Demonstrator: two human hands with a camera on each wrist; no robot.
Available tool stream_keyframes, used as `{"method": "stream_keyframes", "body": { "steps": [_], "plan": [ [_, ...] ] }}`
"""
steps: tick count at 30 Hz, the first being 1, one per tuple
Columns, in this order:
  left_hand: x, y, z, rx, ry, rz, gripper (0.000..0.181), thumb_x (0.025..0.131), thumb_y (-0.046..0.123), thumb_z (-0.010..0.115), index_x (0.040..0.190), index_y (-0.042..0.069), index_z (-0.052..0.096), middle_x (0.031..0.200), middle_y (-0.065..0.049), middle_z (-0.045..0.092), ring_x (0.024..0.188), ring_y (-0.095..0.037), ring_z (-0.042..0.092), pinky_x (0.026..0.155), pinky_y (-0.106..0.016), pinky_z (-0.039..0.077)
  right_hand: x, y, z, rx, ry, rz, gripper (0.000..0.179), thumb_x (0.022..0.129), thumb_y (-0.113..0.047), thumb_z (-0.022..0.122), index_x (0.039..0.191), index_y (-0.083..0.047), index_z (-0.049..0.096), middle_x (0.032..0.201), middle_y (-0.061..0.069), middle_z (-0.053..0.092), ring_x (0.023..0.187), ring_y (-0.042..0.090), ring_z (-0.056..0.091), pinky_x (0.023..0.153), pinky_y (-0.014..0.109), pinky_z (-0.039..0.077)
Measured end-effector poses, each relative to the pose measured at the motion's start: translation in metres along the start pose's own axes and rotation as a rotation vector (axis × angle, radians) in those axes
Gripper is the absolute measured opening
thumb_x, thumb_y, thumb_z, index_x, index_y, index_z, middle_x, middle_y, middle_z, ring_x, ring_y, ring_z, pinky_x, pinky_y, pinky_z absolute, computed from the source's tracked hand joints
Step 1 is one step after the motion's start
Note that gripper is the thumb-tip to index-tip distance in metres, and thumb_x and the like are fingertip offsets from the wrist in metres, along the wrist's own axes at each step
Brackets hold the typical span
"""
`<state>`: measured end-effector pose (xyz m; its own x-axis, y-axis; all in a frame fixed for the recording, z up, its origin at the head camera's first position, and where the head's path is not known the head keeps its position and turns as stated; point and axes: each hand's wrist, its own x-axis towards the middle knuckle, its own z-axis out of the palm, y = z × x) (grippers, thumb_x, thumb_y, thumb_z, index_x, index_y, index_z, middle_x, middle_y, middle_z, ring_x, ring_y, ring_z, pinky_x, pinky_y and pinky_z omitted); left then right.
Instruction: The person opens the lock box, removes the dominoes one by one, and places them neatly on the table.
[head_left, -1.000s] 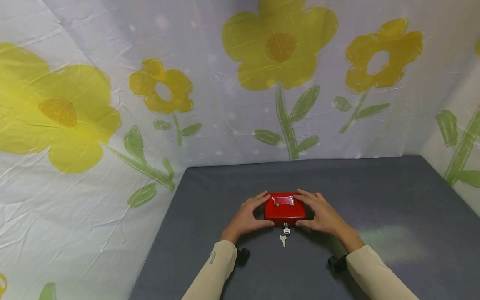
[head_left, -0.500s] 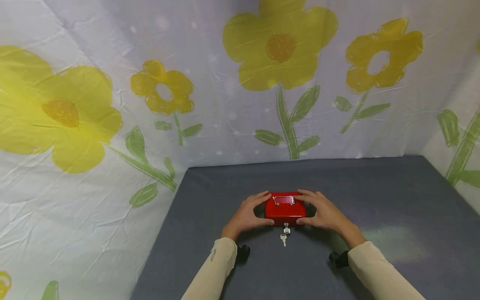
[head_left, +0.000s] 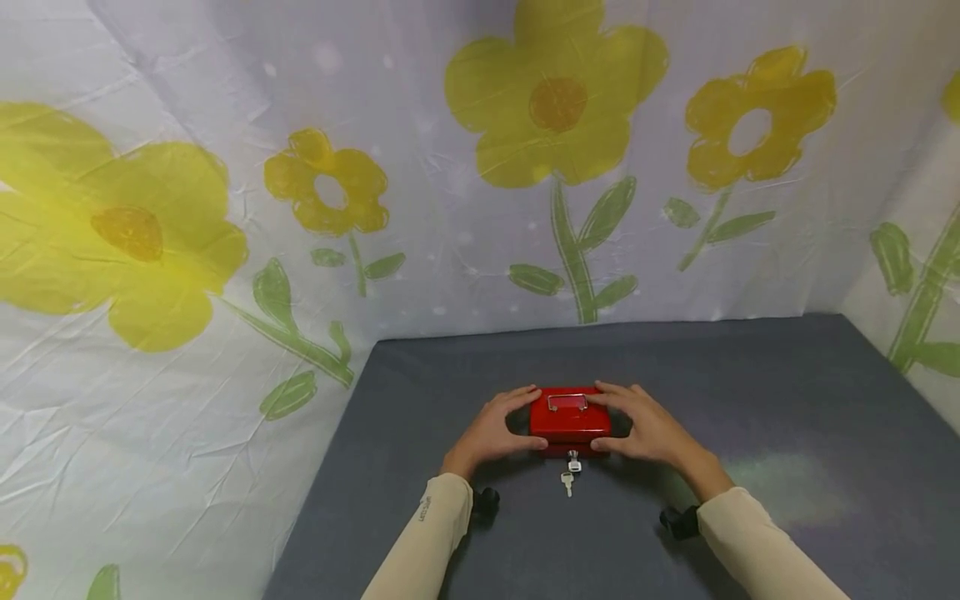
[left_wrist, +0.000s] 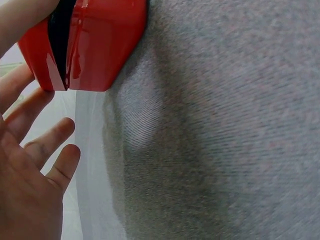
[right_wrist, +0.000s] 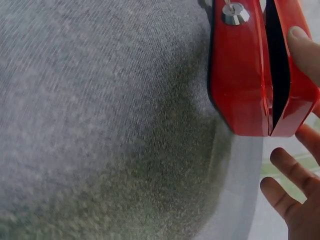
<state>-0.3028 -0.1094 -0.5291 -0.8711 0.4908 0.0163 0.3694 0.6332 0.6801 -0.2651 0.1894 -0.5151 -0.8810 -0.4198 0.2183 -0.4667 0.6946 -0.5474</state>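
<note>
A small red cash box (head_left: pixel 558 429) stands on the dark grey table, with a metal carry handle (head_left: pixel 567 402) on its lid. At its left end my left hand (head_left: pixel 491 429) holds the lid, thumb at the front edge and fingers reaching over the back. My right hand (head_left: pixel 648 427) grips the other end the same way. Both wrist views show a narrow dark gap between the lid (right_wrist: pixel 298 107) and the body (right_wrist: pixel 240 85), so the lid is slightly raised. One key (head_left: pixel 574 465) sits in the front lock (right_wrist: pixel 236 14); a second key (head_left: pixel 567 483) hangs below it.
The dark grey tabletop (head_left: pixel 750 400) surrounds the box on all sides. Behind it and at the sides hangs a pale curtain (head_left: pixel 450 208) printed with yellow flowers. Black wrist cameras (head_left: pixel 486 504) sit under both forearms.
The front of the lid has come up slightly from the body, with both hands keeping their hold. The head view has tipped a little; the hands have barely moved.
</note>
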Motion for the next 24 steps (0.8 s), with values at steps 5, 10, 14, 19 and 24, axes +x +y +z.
{"method": "stream_keyframes", "body": {
  "steps": [5,10,14,19,24],
  "plan": [
    [0.001,-0.002,-0.004,0.0,-0.013,-0.013,0.082,0.08,0.054,0.081,0.152,0.036,0.047,0.161,0.012,0.042,0.151,-0.024,0.035,0.119,-0.06,0.03,-0.002,-0.003,0.0,-0.03,0.014,-0.016,0.072,0.079,-0.043,0.086,0.14,-0.015,0.063,0.15,0.014,0.056,0.123,0.035,0.054,0.106,0.066,0.04],
    [0.001,-0.003,-0.008,-0.016,-0.022,-0.009,0.08,0.08,0.054,0.082,0.151,0.036,0.05,0.159,0.01,0.046,0.149,-0.024,0.039,0.118,-0.058,0.033,-0.004,-0.005,0.0,-0.062,0.034,-0.021,0.065,0.081,-0.04,0.085,0.138,-0.016,0.065,0.146,0.01,0.06,0.122,0.032,0.057,0.1,0.059,0.048],
    [0.002,-0.003,-0.009,-0.02,-0.038,-0.016,0.079,0.08,0.055,0.08,0.151,0.037,0.05,0.158,0.009,0.046,0.149,-0.022,0.04,0.118,-0.057,0.034,-0.006,-0.005,0.001,-0.056,0.052,-0.017,0.061,0.083,-0.04,0.084,0.136,-0.015,0.067,0.145,0.011,0.061,0.128,0.035,0.057,0.105,0.063,0.044],
    [0.004,-0.001,-0.01,-0.032,-0.042,-0.029,0.077,0.081,0.056,0.079,0.15,0.038,0.05,0.158,0.01,0.047,0.148,-0.022,0.041,0.117,-0.057,0.035,-0.008,-0.005,0.003,-0.045,0.113,-0.032,0.058,0.084,-0.041,0.082,0.134,-0.015,0.068,0.142,0.012,0.063,0.121,0.034,0.06,0.099,0.061,0.049],
    [0.008,0.002,-0.012,-0.054,-0.041,-0.029,0.074,0.082,0.055,0.079,0.149,0.038,0.052,0.156,0.01,0.05,0.147,-0.021,0.044,0.116,-0.057,0.036,-0.007,-0.002,0.003,-0.034,0.14,-0.014,0.062,0.085,-0.045,0.081,0.137,-0.014,0.066,0.143,0.01,0.063,0.118,0.03,0.06,0.095,0.058,0.052]
  ]
}}
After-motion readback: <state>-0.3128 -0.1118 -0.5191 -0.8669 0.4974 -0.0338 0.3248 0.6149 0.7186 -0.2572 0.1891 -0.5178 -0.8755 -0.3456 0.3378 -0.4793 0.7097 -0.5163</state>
